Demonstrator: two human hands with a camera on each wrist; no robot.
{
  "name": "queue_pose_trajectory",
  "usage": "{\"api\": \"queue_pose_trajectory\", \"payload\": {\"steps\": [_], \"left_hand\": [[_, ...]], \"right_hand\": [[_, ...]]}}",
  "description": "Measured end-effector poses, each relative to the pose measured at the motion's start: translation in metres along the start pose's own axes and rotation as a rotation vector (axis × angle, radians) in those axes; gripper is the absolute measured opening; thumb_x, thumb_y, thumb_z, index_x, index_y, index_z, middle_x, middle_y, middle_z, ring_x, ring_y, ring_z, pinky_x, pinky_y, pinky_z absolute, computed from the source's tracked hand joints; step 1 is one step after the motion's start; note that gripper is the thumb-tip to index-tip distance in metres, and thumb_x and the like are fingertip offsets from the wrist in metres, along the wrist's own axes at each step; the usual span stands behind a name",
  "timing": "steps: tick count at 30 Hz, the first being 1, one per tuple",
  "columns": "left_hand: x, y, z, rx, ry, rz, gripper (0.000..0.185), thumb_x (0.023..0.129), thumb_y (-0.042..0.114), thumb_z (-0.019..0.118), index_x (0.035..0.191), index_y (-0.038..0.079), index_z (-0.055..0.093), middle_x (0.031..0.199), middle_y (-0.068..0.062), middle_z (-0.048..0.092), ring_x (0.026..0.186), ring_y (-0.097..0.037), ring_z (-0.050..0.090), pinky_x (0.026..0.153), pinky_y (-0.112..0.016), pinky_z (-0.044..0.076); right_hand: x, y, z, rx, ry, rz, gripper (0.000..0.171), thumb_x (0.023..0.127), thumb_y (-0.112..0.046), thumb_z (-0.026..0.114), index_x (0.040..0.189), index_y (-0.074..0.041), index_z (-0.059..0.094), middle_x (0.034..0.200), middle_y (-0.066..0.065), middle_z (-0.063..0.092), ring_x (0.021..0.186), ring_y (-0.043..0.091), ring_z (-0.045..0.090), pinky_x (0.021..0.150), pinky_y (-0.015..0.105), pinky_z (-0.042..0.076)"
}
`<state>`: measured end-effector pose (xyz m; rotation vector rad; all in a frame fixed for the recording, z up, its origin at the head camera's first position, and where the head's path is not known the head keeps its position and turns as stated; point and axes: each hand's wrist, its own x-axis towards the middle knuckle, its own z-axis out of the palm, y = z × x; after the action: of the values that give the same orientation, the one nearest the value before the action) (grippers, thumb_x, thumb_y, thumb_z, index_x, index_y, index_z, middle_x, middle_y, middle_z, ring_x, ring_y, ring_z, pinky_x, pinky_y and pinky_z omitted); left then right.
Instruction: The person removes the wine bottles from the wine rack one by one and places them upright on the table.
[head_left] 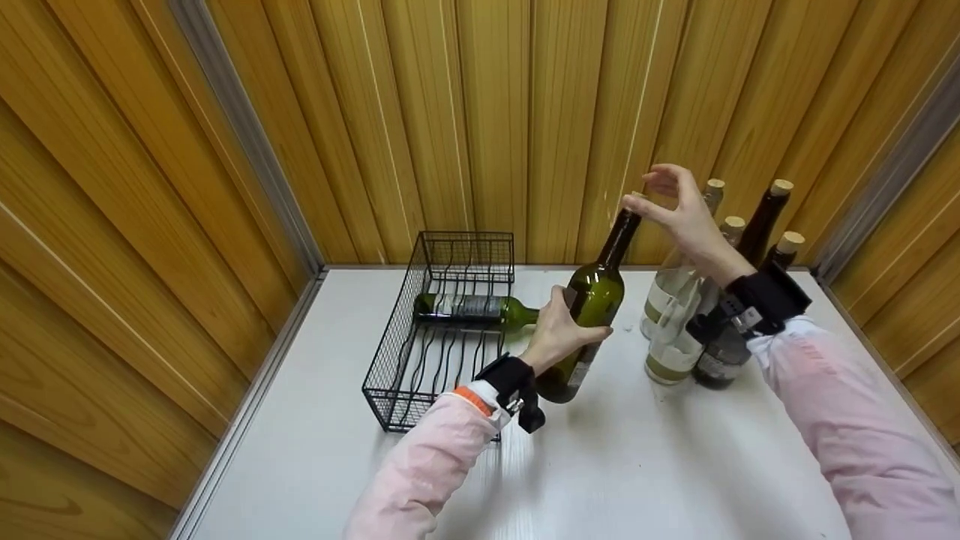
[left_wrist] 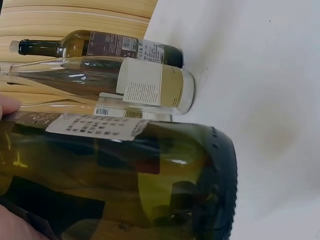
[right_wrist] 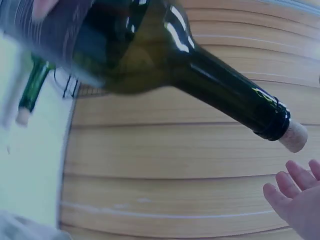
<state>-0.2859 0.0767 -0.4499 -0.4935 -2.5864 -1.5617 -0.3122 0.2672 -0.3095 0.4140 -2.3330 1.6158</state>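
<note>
- Logging from the far left: a black wire rack (head_left: 442, 330) sits on the white desk (head_left: 637, 465), with one green bottle (head_left: 472, 309) lying across it, neck toward the right.
- Just right of the rack, my left hand (head_left: 559, 330) wraps its fingers round the body of a dark green bottle (head_left: 592, 300); the base is lifted clear of the desk.
- That bottle's long axis tilts, base down toward me and to the left, corked neck up to the right.
- At the neck, my right hand (head_left: 679, 210) is relaxed and spread, fingers close by the cork (right_wrist: 295, 136); it grips nothing, so the left hand carries the bottle alone.
- Far right: a cluster of standing bottles (head_left: 720, 292), near the back wall.
</note>
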Motion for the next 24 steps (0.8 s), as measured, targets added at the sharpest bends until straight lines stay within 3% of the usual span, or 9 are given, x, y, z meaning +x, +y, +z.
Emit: {"api": "queue_pose_trajectory", "payload": {"steps": [7, 11, 13, 19, 24], "left_hand": [[-0.002, 0.0, 0.004, -0.062, 0.05, -0.053, 0.067, 0.059, 0.03, 0.083, 0.107, 0.01, 0.041, 0.089, 0.001, 0.053, 0.08, -0.011, 0.054, 0.068, -0.027, 0.044], [-0.004, 0.0, 0.007, -0.065, 0.057, -0.08, 0.068, 0.059, 0.033, 0.083, 0.107, 0.01, 0.041, 0.089, 0.002, 0.053, 0.08, -0.012, 0.054, 0.068, -0.028, 0.045], [-0.005, 0.0, 0.008, -0.064, 0.057, -0.091, 0.069, 0.058, 0.034, 0.083, 0.107, 0.01, 0.04, 0.088, 0.002, 0.053, 0.08, -0.012, 0.054, 0.068, -0.028, 0.045], [-0.006, -0.002, 0.013, -0.062, 0.07, -0.123, 0.07, 0.057, 0.037, 0.083, 0.107, 0.011, 0.04, 0.087, 0.002, 0.054, 0.079, -0.012, 0.055, 0.067, -0.028, 0.045], [-0.006, -0.002, 0.015, -0.051, 0.091, -0.123, 0.071, 0.057, 0.038, 0.083, 0.106, 0.01, 0.041, 0.086, 0.001, 0.053, 0.079, -0.013, 0.054, 0.068, -0.028, 0.045]], "right_hand": [[-0.003, 0.01, 0.014, 0.282, 0.022, 0.14, 0.066, 0.089, -0.023, 0.058, 0.134, 0.008, 0.021, 0.129, 0.019, 0.034, 0.117, 0.027, 0.036, 0.094, 0.03, 0.032], [-0.004, 0.014, 0.023, 0.41, 0.023, 0.214, 0.07, 0.089, -0.025, 0.057, 0.135, 0.01, 0.018, 0.133, 0.022, 0.029, 0.12, 0.028, 0.033, 0.096, 0.034, 0.031], [-0.005, 0.017, 0.027, 0.463, 0.029, 0.24, 0.07, 0.089, -0.026, 0.057, 0.135, 0.011, 0.019, 0.129, 0.019, 0.033, 0.117, 0.028, 0.035, 0.096, 0.035, 0.03], [-0.009, 0.028, 0.036, 0.687, 0.032, 0.274, 0.036, 0.088, -0.024, 0.06, 0.111, 0.001, 0.049, 0.092, 0.004, 0.06, 0.087, 0.017, 0.055, 0.084, 0.031, 0.04], [-0.012, 0.034, 0.043, 0.805, -0.005, 0.313, 0.027, 0.087, -0.026, 0.06, 0.102, -0.003, 0.056, 0.088, 0.005, 0.062, 0.079, 0.016, 0.057, 0.077, 0.028, 0.043]]}}
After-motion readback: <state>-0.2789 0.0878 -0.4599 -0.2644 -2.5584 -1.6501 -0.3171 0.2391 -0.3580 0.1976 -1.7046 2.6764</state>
